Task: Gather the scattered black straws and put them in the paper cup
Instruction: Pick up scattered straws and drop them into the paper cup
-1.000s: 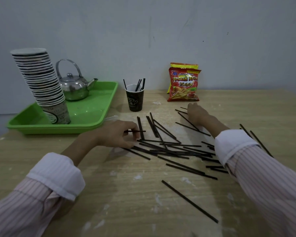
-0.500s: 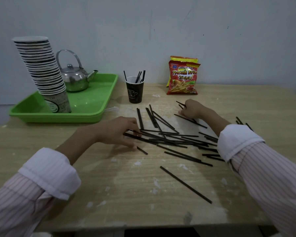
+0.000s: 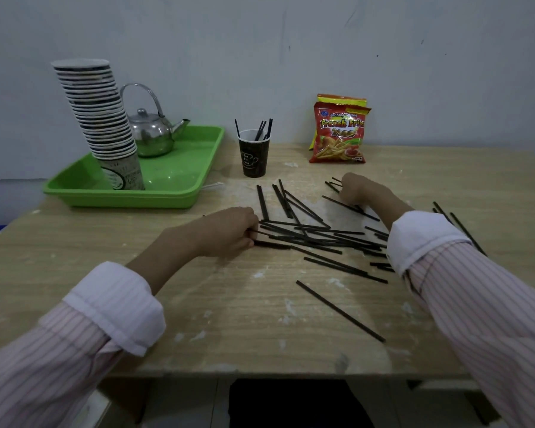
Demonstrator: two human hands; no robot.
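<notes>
Most of the black straws [image 3: 309,236] lie in a loose crossed heap on the wooden table [image 3: 229,304], in front of the dark paper cup [image 3: 253,156], which already holds a few. The left hand [image 3: 229,231] is curled at the heap's end nearer the cup, fingers closed around several straw ends, it seems. The right hand [image 3: 357,189] is fisted to the cup's right, over two or three stray straws; whether it grips them I cannot tell. The gathering would go best by aligning the straws parallel before lifting, and sweeping in the lone straw [image 3: 340,310] farthest from the cup.
</notes>
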